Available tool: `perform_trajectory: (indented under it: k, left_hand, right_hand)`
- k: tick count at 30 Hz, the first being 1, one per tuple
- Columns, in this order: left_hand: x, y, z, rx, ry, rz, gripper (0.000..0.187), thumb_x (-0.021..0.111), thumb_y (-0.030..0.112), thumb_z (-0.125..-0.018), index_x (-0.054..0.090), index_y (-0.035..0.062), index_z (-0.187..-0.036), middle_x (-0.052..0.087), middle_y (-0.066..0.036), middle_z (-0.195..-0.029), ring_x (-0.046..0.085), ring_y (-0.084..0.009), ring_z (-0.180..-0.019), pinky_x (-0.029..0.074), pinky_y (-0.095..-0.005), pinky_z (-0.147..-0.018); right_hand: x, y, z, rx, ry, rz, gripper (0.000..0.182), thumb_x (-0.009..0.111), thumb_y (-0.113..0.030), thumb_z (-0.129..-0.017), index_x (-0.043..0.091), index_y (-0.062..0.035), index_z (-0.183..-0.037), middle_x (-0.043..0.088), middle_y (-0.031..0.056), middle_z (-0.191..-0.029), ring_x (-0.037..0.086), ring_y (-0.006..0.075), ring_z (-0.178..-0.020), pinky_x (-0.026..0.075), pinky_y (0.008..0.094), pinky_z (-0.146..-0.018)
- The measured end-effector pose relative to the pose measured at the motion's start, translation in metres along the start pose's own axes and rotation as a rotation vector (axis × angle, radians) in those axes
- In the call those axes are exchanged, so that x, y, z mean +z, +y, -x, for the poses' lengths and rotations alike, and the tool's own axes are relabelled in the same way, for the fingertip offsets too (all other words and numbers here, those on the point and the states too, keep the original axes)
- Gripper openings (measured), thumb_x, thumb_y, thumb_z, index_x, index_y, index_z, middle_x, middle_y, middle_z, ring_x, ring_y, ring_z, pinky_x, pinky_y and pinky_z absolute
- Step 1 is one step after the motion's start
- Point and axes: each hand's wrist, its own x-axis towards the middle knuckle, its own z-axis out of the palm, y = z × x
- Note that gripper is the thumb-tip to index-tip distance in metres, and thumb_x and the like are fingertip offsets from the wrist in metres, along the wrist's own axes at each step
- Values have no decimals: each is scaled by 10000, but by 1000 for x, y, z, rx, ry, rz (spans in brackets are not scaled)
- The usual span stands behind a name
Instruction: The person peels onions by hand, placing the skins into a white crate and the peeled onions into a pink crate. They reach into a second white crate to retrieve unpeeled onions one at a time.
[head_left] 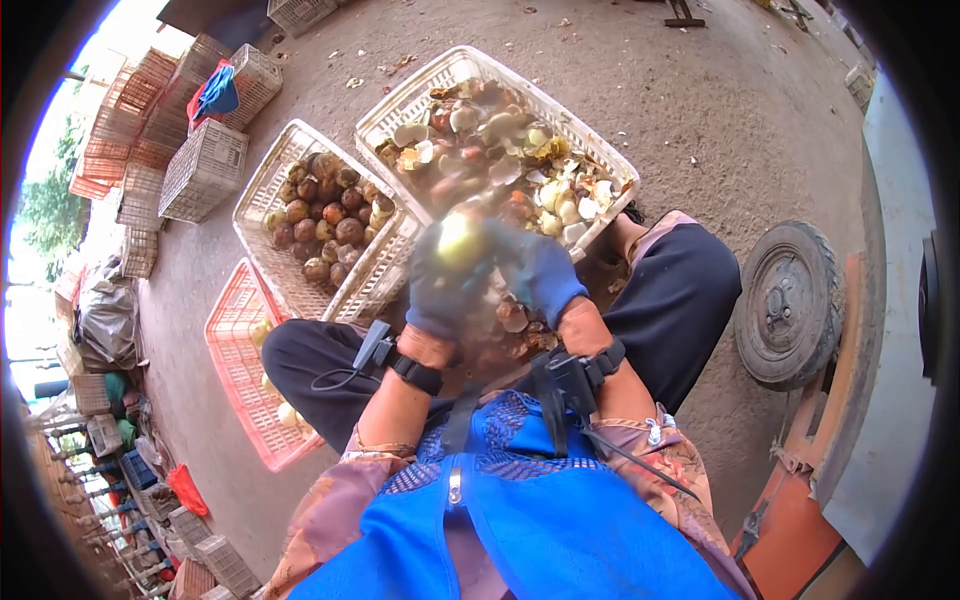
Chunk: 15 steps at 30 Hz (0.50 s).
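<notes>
My left hand [437, 285], in a blue-grey work glove, is closed around a pale yellow-green round fruit [460, 238], in front of my body. My right hand [543, 276], in a blue glove, is beside that fruit. Motion smears its fingers, and whether it holds a tool cannot be seen. Just beyond my hands, a white crate [610, 158] holds pale peel pieces and scraps. To its left, another white crate [262, 190] is partly filled with round brown fruits [330, 212]. Peel scraps [512, 316] also lie below my hands, between my legs.
A pink crate [238, 345] with several pale pieces stands by my left knee. Stacked crates [205, 170] line the left side. A wheel [790, 305] and an orange-red metal frame [793, 520] are at the right. A red bag [187, 489] lies at lower left.
</notes>
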Motion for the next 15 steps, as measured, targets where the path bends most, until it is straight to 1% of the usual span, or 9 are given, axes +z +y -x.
perform_trajectory:
  k: [2, 3, 5, 6, 9, 10, 12, 13, 15]
  left_hand:
    - [9, -19, -4, -32, 140, 323, 308, 650, 220, -871, 657, 73, -1142, 646, -93, -1174, 589, -265, -1042, 452, -378, -958]
    - [3, -5, -4, -33, 141, 323, 308, 650, 220, -871, 657, 73, -1142, 646, -93, -1174, 589, -265, -1042, 452, -378, -958]
    - [-17, 24, -6, 598, -77, -993, 384, 616, 137, -873, 558, 37, -1238, 600, -95, -1208, 596, -213, -1082, 502, -316, -915]
    - [-20, 24, -7, 598, -80, -990, 384, 616, 137, -873, 558, 37, -1238, 600, -95, -1208, 596, -213, -1082, 502, -316, -915]
    - [-24, 56, -7, 36, -212, 198, 369, 625, 10, -802, 601, 14, -1171, 604, -108, -1156, 613, -205, -1015, 509, -275, -842]
    - [-25, 58, -5, 34, -212, 197, 369, 625, 10, -802, 601, 14, -1171, 604, -108, -1156, 613, -205, -1015, 509, -275, -842]
    - [-27, 59, -2, -286, -168, 475, 388, 657, 24, -796, 606, 17, -1181, 612, -122, -1137, 619, -227, -1004, 511, -306, -845]
    - [-28, 50, 1, -286, -168, 475, 388, 657, 24, -796, 606, 17, -1181, 612, -122, -1137, 619, -227, -1004, 511, -306, -845]
    - [-28, 35, 5, 692, -55, -729, 352, 673, 105, -831, 622, 36, -1172, 636, -115, -1103, 633, -253, -971, 512, -350, -854]
  right_hand:
    - [21, 21, -7, -241, 285, -411, 302, 648, -151, -851, 630, -109, -1149, 664, 166, -1108, 659, 373, -906, 542, 434, -760]
    - [18, 18, -7, -241, 285, -411, 302, 648, -151, -851, 630, -109, -1149, 664, 166, -1108, 659, 373, -906, 542, 434, -760]
    - [5, 12, -7, -212, 201, -431, 197, 665, -150, -854, 678, -69, -1034, 681, 143, -1098, 661, 349, -895, 541, 406, -775]
    - [-1, 4, -5, -208, 202, -430, 197, 665, -150, -854, 678, -69, -1034, 681, 143, -1098, 661, 349, -895, 541, 406, -775]
    - [-7, -11, 1, -19, 230, -550, 123, 668, -125, -855, 697, -67, -960, 694, 137, -1032, 658, 329, -863, 535, 386, -767]
    - [-8, -10, 2, -11, 236, -458, 132, 657, -126, -861, 694, -68, -974, 695, 143, -1008, 661, 329, -853, 533, 382, -758]
    - [-12, -12, 2, -3, 242, -367, 141, 647, -127, -868, 691, -69, -989, 695, 148, -984, 665, 328, -844, 532, 379, -748]
    - [-17, -14, 0, 78, 187, -254, 243, 615, -212, -906, 682, -52, -1075, 703, 174, -993, 669, 350, -905, 535, 386, -784]
    - [-22, -10, -5, 160, 134, -139, 353, 583, -297, -944, 673, -34, -1161, 711, 200, -1002, 672, 372, -967, 537, 394, -820]
